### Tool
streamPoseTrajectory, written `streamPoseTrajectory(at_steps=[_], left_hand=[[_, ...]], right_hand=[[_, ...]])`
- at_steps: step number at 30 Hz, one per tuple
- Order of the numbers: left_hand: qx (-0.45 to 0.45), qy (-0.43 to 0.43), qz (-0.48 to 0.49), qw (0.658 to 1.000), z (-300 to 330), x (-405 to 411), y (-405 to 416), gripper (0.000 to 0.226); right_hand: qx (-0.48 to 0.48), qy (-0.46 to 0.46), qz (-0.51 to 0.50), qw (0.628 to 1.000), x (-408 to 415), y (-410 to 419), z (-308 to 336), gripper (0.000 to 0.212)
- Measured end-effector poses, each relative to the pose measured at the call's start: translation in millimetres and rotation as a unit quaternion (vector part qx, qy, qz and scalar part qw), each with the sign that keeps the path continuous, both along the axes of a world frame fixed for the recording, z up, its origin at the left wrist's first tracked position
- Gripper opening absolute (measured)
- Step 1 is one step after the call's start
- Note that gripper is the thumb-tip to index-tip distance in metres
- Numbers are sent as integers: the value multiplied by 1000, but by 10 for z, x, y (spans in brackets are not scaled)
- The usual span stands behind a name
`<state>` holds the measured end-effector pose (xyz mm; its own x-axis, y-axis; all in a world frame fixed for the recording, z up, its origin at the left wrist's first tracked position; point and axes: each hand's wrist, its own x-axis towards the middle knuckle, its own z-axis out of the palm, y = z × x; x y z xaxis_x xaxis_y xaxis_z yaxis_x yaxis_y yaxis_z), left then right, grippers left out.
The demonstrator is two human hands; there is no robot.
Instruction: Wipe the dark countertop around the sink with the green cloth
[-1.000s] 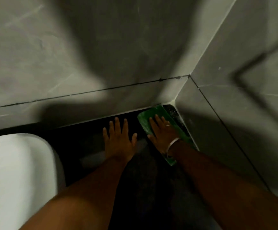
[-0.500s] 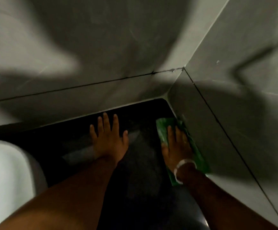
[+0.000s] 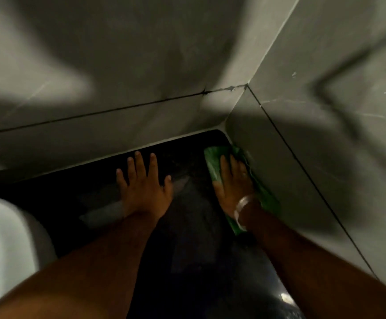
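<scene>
Two hands: both lie palm-down on the dark countertop [image 3: 192, 226].
Right hand [image 3: 232, 183]: flat, fingers together, pressing the green cloth [image 3: 212, 164] onto the countertop; a pale bangle [image 3: 242, 209] circles its wrist.
Green cloth: touching the side wall [image 3: 302, 203], just short of the wall corner.
Left hand [image 3: 144, 186]: fingers spread, empty, away from the corner, apart from the cloth.
White sink [image 3: 7, 238]: farthest from the corner.
</scene>
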<state>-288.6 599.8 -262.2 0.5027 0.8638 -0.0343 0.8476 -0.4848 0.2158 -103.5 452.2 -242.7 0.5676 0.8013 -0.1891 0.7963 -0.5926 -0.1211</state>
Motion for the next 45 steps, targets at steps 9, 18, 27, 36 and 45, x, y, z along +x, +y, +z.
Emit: streamPoseTrajectory(at_steps=[9,18,27,36,45], left_hand=[[-20,-6,2,1000,59,19,-23,74],[5,-4,-6,1000,27,-11,-61,73],[24,-47,-8,999,101,-388,-576,68],[25,15,53,998,-15,-1818,-1602,68],[-2,14,70,997,-77,-1903,-1528,72]], right_hand=[[-79,-5,8,997,-308,-1277,58,79],[-17,-24,-2,1000,-14,-104,-62,69],[-75,14,39,996,-705,-2675,66,69],[5,2,88,996,-1982,-2396,-56,69],[-2,-43,42,998,-974,-2718,-61,67]])
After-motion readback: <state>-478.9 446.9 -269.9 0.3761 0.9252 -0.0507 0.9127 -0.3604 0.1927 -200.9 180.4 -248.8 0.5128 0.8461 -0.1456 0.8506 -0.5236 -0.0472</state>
